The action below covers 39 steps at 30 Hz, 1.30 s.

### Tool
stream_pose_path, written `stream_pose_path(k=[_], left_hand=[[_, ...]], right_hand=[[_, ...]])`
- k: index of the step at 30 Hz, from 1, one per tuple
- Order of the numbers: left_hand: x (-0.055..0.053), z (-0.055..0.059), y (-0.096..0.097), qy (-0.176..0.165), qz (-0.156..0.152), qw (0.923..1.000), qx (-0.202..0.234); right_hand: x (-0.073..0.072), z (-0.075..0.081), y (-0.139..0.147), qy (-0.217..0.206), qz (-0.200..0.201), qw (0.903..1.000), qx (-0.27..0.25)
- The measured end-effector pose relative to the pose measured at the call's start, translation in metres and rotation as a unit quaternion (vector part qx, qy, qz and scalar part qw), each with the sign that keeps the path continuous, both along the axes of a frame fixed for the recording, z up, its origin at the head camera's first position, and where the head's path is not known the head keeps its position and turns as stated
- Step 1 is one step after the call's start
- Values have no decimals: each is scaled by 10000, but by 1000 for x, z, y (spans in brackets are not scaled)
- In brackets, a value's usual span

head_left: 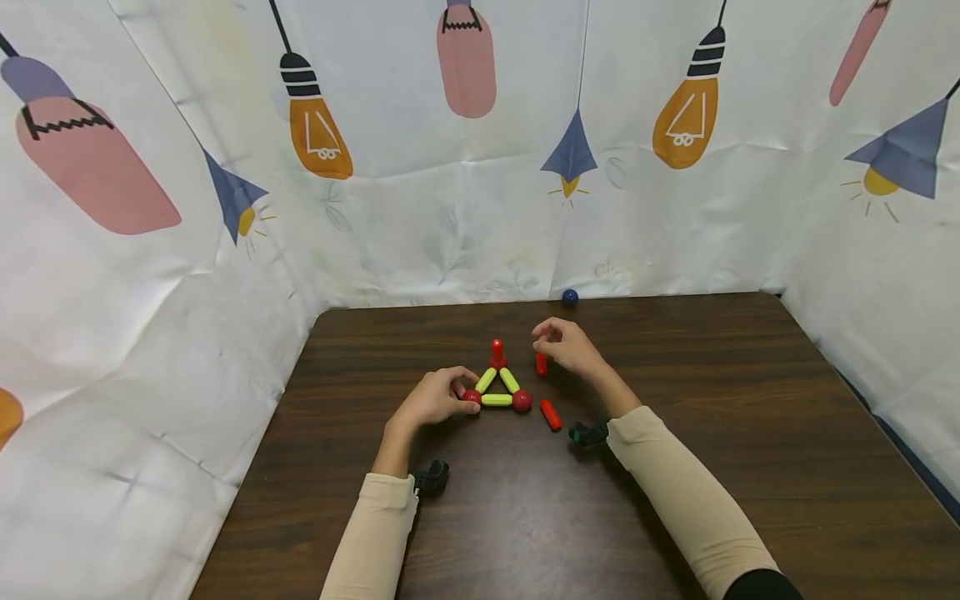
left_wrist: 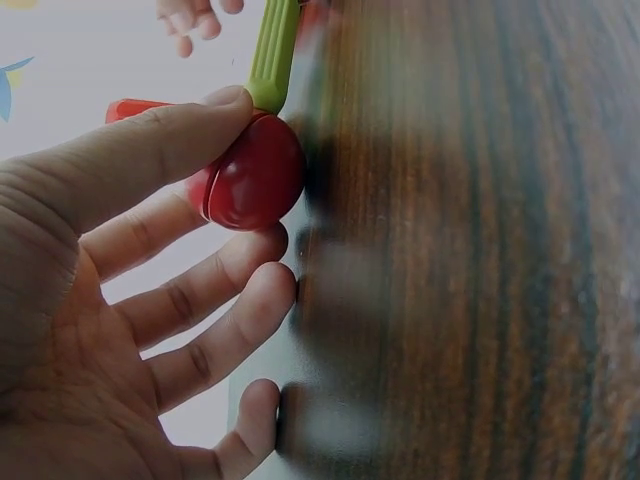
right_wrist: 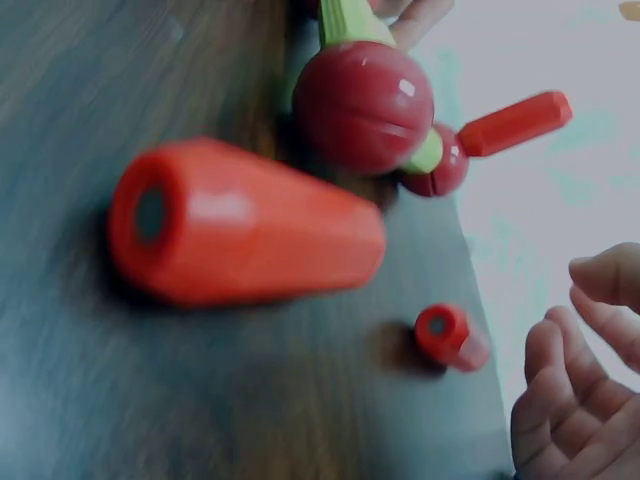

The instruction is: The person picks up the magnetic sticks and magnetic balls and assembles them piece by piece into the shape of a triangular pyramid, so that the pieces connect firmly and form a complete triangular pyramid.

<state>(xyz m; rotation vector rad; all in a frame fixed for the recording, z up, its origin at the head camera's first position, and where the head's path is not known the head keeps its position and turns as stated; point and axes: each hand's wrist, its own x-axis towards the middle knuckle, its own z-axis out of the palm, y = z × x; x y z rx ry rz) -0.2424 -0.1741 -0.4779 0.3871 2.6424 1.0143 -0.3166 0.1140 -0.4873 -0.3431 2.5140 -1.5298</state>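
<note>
A triangle of yellow-green magnetic rods (head_left: 497, 400) and red balls lies on the table. From its far ball (head_left: 498, 363) a red rod (head_left: 497, 347) stands up. My left hand (head_left: 435, 398) pinches the left corner ball (left_wrist: 255, 175) between thumb and index finger; its other fingertips rest at the tabletop. My right hand (head_left: 570, 347) hovers just beyond a loose red rod (right_wrist: 450, 338), fingers loosely bent, nothing in them. Nearer me lies a second loose red rod (right_wrist: 245, 225), beside the right corner ball (head_left: 521, 401).
A dark blue ball (head_left: 570, 297) sits at the table's far edge. The brown wooden table (head_left: 675, 350) is walled on the back and sides by a white printed curtain (head_left: 465, 217). Dark straps with camera mounts (head_left: 431, 477) are on both wrists.
</note>
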Motion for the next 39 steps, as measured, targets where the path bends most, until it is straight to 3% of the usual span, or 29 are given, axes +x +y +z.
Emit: stream_pose_path(k=[13, 20, 30, 39], left_hand=[[-1, -1, 1, 11, 19, 10000, -64], [-2, -2, 1, 59, 48, 9999, -78], [-2, -2, 1, 74, 35, 9999, -67], [0, -2, 2, 102, 115, 9999, -59]], right_hand=[[14, -10, 19, -610, -26, 9964, 582], [14, -14, 15, -443, -202, 9955, 813], [8, -13, -2, -338, -271, 9874, 1525], [11, -9, 0, -432, -39, 9862, 1599]])
